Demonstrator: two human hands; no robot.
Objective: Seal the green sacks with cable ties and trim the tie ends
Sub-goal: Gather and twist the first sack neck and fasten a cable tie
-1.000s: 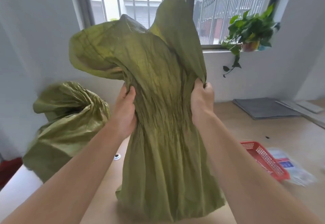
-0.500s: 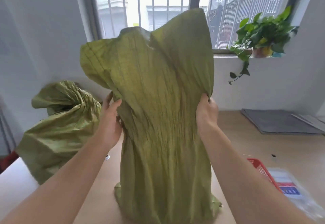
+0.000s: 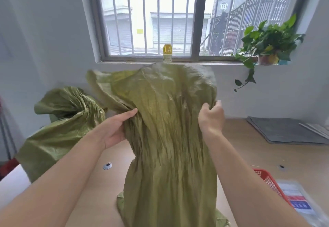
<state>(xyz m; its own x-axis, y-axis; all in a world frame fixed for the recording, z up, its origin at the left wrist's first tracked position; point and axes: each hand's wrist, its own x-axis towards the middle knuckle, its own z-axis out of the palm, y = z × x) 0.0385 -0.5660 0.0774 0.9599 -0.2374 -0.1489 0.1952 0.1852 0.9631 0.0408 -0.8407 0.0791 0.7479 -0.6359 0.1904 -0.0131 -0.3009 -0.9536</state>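
Pale wood tabletop (image 3: pixel 249 146): green sack (image 3: pixel 169 137) upright at centre; second sack (image 3: pixel 62 125) slumped left.
Hands: left hand (image 3: pixel 115 128), right hand (image 3: pixel 211 118) apart, each gripping green sack's upper sides.
Windowsill (image 3: pixel 222 64): yellow bottle (image 3: pixel 167 53), potted plant (image 3: pixel 267 45).

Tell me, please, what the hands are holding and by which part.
The green sack, by its neck: left hand on the left side, right hand pinching the right edge.
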